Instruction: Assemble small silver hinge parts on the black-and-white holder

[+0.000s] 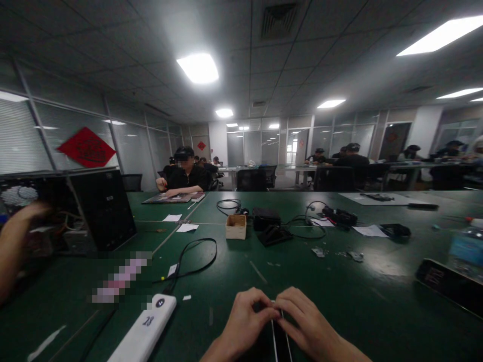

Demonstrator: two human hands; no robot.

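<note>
At the bottom of the frame, right of centre, I see the phone, with my left hand and right hand closed over its top end, fingertips meeting; what they pinch I cannot tell. Left of them lies a white power bank marked 28, and a small box sits mid-frame beside a black case. A co-worker's arm reaches to the open computer at far left.

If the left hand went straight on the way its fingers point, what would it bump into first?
Most likely the right hand: the left hand's fingers point towards the right hand's, above a slim dark object. Whether they already touch is unclear.
</note>
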